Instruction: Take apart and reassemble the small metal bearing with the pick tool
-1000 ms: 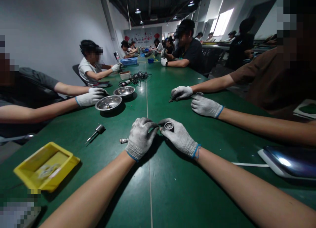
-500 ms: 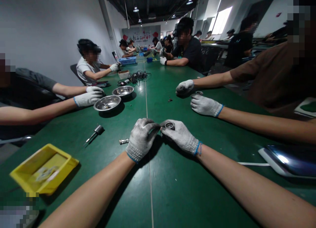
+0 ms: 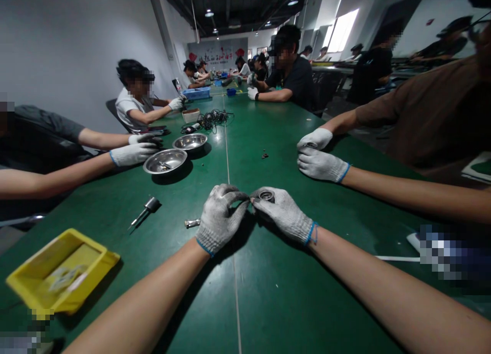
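My left hand (image 3: 222,216), in a white knit glove with grey fingertips, is closed in a pinch. Whatever sits between its thumb and forefinger is too small to make out. Just right of it, my right hand (image 3: 284,216), gloved the same way, grips a round metal part (image 3: 266,196) with a ring-shaped open top. The fingertips of both hands nearly meet above the table. Beside my left wrist lies a small shiny metal cylinder (image 3: 191,223). Farther left is a metal piece with a dark cylindrical head and thin shaft (image 3: 144,211).
The green table (image 3: 268,303) holds a yellow bin (image 3: 36,264) at near left and two steel bowls (image 3: 153,166) beyond. Black cables (image 3: 210,119) lie farther back; small dark bits (image 3: 264,155) lie ahead. Co-workers' gloved hands (image 3: 322,164) are close at right, others at left.
The co-worker's far hand at right has moved toward that person's other hand, and the two now meet. My own hands keep nearly the same pose, with the view shifted slightly.
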{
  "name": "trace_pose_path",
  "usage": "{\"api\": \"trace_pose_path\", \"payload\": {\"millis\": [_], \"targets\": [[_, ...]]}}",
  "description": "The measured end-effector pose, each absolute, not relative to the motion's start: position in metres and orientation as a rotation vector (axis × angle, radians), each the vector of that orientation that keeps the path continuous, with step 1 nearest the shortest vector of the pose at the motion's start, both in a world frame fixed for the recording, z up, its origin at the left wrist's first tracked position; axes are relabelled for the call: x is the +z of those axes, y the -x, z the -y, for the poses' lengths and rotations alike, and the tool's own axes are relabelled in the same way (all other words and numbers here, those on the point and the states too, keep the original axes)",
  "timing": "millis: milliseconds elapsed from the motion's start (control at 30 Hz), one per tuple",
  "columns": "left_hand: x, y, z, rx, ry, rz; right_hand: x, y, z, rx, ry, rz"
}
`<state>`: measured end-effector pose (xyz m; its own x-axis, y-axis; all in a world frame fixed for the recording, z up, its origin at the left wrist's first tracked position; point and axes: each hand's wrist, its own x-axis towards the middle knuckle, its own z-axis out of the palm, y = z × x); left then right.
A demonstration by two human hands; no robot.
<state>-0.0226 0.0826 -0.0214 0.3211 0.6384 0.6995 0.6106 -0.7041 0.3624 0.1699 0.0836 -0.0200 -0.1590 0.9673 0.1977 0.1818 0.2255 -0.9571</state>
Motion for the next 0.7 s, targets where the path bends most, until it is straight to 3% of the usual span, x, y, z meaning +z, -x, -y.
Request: {"api": "trace_pose_path", "payload": {"millis": [533, 700], "targets": [[-0.0250, 0.0242, -0.0863, 1.444, -2.548, -1.136, -0.0171, -0.1696, -0.0811, 0.965, 1.129, 1.601], [-0.0183, 0.0219, -0.0831, 1.537, -2.339, -1.215, -0.0188, -0.1639, -0.0766, 0.777, 1.114, 1.590]]}}
